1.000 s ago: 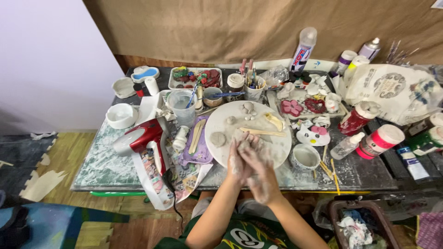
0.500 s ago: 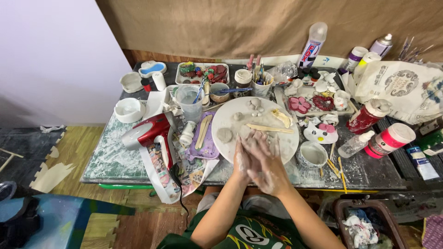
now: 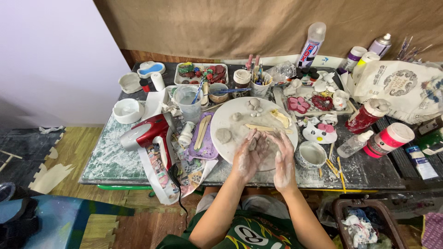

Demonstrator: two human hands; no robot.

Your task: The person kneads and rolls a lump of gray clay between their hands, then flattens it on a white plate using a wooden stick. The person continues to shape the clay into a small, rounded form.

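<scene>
Grey clay lump (image 3: 252, 144) is sitting in the left hand (image 3: 247, 157), whose fingers are cupping loosely around it, while the right hand (image 3: 282, 159) is standing open beside it, palm turned inward and fingers spread, not touching the lump. A moment earlier the two palms were pressed together over the clay; now they are parting, so the piece is showing between them as a small rounded pellet. That suggests a bout of rolling between the palms is pausing and the shape is being checked. Both hands are hovering over the near edge of the round white board (image 3: 230, 138), which is lying on the desk (image 3: 110, 159). A flattened grey disc (image 3: 224, 135) and a few small balls (image 3: 253, 103) are resting farther up the board, with a red hair dryer (image 3: 145, 133) to the left and a small white bowl (image 3: 312, 154) just right of the hands.
</scene>
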